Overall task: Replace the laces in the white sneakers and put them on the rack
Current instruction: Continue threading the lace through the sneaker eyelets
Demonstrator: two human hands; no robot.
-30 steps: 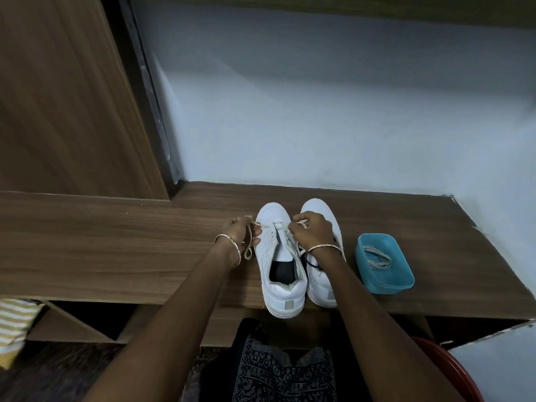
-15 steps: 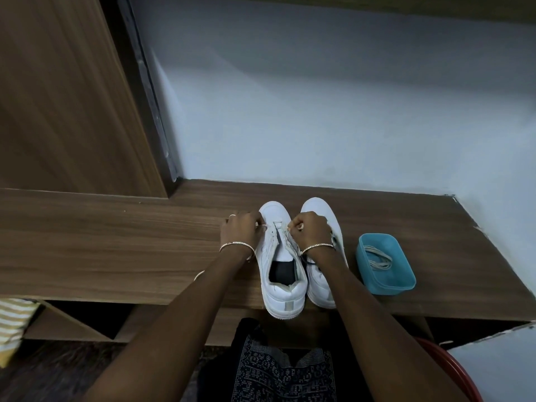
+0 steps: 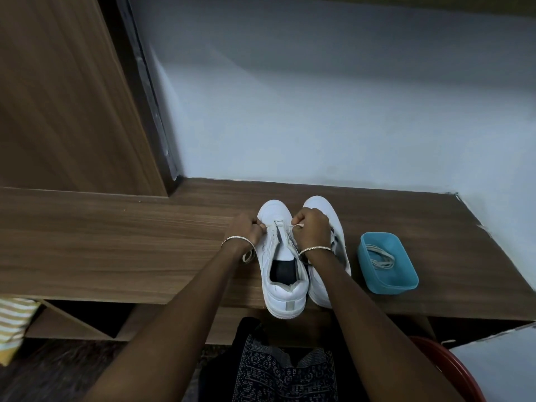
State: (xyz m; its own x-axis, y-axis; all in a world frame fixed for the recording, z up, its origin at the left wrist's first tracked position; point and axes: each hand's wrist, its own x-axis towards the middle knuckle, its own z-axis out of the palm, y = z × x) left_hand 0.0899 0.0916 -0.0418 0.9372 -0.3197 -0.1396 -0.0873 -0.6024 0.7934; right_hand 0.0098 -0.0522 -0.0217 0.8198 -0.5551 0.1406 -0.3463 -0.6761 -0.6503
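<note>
Two white sneakers stand side by side on the wooden shelf, toes toward the wall. The left sneaker has a white lace threaded across its lowest eyelets. My left hand pinches the lace's left end beside the shoe, and a loop of it hangs below my wrist. My right hand pinches the right end over the tongue. My right forearm covers much of the right sneaker, which shows dark lacing.
A small blue tub holding a coiled white lace sits on the shelf to the right of the shoes. A wooden cabinet side rises at the left, a pale wall behind. A red round object lies low at the right.
Both hands have closed in toward the toe end of the left sneaker and now pull the lace ends taut across the lowest eyelets. The shoes and tub have not moved.
</note>
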